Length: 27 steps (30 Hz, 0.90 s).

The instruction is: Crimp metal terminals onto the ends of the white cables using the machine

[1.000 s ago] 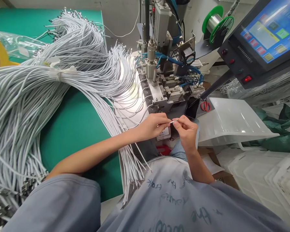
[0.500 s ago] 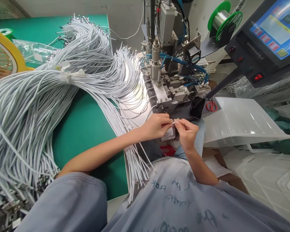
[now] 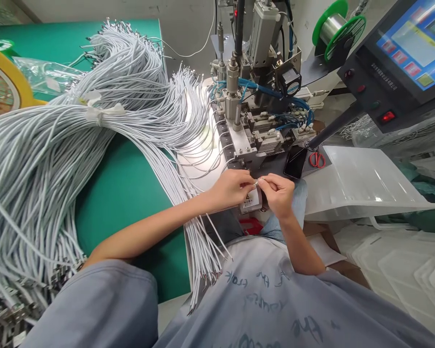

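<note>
Thumb and fingers of my left hand (image 3: 234, 189) are pinched on a white cable, close to its end. My right hand (image 3: 280, 192) meets it from the right, its thumb and forefinger closed on the tip of the same cable (image 3: 255, 183). Most of that tip is hidden between the fingers. Both hands are in front of the machine's (image 3: 244, 140) near edge, above my lap. A bundle of white cables (image 3: 159, 171) runs over the table just left of my hands, with stripped ends hanging by my shirt.
The green table (image 3: 123, 193) carries more cable bundles, tied with a white strip (image 3: 103, 112). A phone (image 3: 296, 162) and red-handled scissors (image 3: 316, 159) lie right of the machine, near a white plastic tray (image 3: 369, 179). A screen (image 3: 416, 43) and wire spool (image 3: 331, 29) stand behind; a yellow fan (image 3: 18, 72) is at left.
My right fingers have closed further over the cable tip, which showed more before. Both hands have shifted slightly left in view.
</note>
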Available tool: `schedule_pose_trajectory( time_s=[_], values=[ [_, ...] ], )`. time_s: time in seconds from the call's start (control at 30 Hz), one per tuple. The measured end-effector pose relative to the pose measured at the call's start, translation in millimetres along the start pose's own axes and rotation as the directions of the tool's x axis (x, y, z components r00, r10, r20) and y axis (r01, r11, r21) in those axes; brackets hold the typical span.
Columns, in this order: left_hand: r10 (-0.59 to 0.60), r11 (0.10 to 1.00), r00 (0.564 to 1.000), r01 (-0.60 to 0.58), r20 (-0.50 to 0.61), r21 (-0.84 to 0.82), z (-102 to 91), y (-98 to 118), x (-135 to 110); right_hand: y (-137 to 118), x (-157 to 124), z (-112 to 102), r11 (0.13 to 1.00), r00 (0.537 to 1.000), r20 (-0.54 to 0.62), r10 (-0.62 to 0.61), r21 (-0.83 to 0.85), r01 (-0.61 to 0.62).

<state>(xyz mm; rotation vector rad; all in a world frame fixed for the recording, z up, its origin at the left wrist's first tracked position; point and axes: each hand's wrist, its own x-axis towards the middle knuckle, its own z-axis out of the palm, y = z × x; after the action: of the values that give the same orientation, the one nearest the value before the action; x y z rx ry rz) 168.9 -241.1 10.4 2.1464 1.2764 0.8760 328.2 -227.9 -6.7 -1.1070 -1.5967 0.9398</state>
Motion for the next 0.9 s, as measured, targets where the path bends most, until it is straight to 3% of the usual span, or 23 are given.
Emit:
schedule_pose_trajectory(
  time_s=[0.1, 0.2, 0.37, 0.5, 0.63, 0.7, 0.77, 0.83, 0.9],
  values=[
    [-0.164, 0.941, 0.986, 0.159, 0.008, -0.298, 2.4, 2.2, 2.1, 2.2, -6.1, 9.5, 0.996, 0.995, -0.081, 0.055, 0.081, -0.048],
    [-0.271, 0.862, 0.961, 0.269, 0.057, -0.430, 3.2, 4.4, 3.7, 4.8, -9.5, 13.1, 0.992, 0.991, -0.116, 0.064, 0.117, -0.050],
    [-0.304, 0.864, 0.949, 0.310, 0.080, -0.397, 2.7, 5.1, 3.8, 6.2, -4.8, 3.7, 0.991, 0.981, -0.143, -0.132, -0.054, 0.125],
    [-0.299, 0.891, 0.953, 0.300, 0.055, -0.341, 5.4, 1.7, 1.9, 7.2, -0.6, -5.1, 0.878, 0.934, -0.078, -0.347, -0.378, 0.295],
    [-0.327, 0.882, 0.943, 0.328, 0.063, -0.338, 8.7, -2.1, 0.8, 9.9, -1.5, -5.8, 0.811, 0.921, -0.047, -0.387, -0.492, 0.316],
    [-0.353, 0.851, 0.931, 0.359, 0.089, -0.383, 9.1, -3.5, 1.1, 11.7, -2.4, -3.5, 0.860, 0.932, -0.098, -0.348, -0.429, 0.276],
    [-0.377, 0.818, 0.920, 0.383, 0.105, -0.428, 8.9, -4.6, 1.9, 14.1, -2.1, -0.4, 0.947, 0.966, -0.141, -0.218, -0.269, 0.175],
    [-0.388, 0.799, 0.916, 0.390, 0.103, -0.457, 8.7, -5.3, 2.6, 16.7, -0.5, 2.4, 0.999, 0.995, -0.094, -0.030, -0.047, 0.026],
    [-0.385, 0.801, 0.918, 0.383, 0.094, -0.460, 8.9, -5.7, 2.8, 18.8, 1.8, 4.1, 0.989, 0.995, -0.011, 0.102, 0.110, -0.100]
  ],
)
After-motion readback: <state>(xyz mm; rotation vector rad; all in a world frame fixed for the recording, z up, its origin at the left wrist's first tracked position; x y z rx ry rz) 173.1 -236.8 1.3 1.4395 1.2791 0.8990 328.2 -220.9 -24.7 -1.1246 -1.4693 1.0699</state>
